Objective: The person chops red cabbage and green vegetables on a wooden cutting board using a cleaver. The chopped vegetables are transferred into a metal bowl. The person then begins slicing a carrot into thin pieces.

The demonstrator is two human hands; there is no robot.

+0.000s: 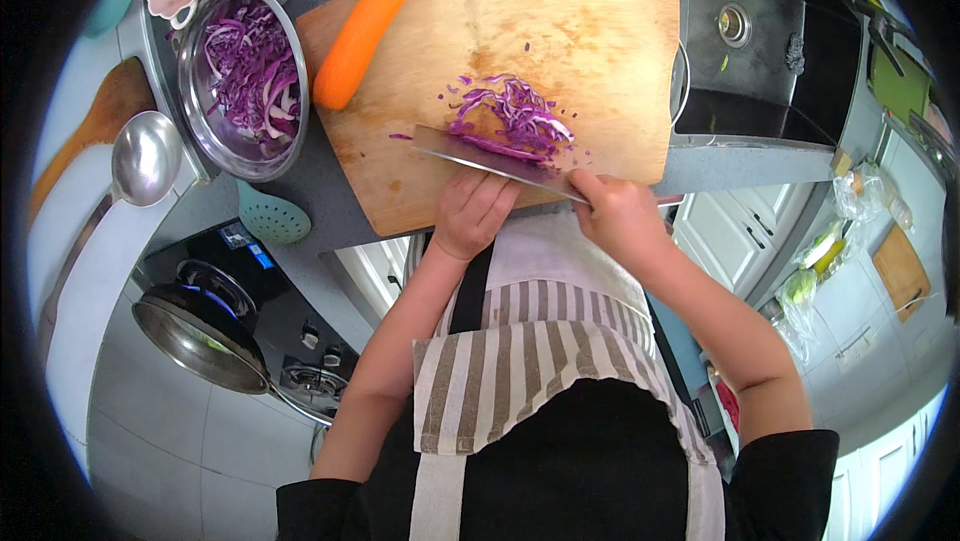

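My right hand (619, 215) is closed around the handle end of a kitchen knife (495, 160), whose broad blade lies across the near part of a wooden cutting board (600, 31). Just beyond the blade is a small heap of shredded purple cabbage (514, 110), with tiny bits scattered about it. My left hand (476, 211) is at the near side of the blade, its fingertips partly hidden behind it; whether it holds a piece of cabbage cannot be seen. A peeled carrot (360, 46) lies on the board's left side.
Left of the board stands a metal bowl (300, 91) of shredded purple cabbage, with a slotted turner (274, 217) near it. A frying pan (202, 338) sits on a gas stove (292, 316) with a blue flame showing. The black sink (705, 83) is at the right.
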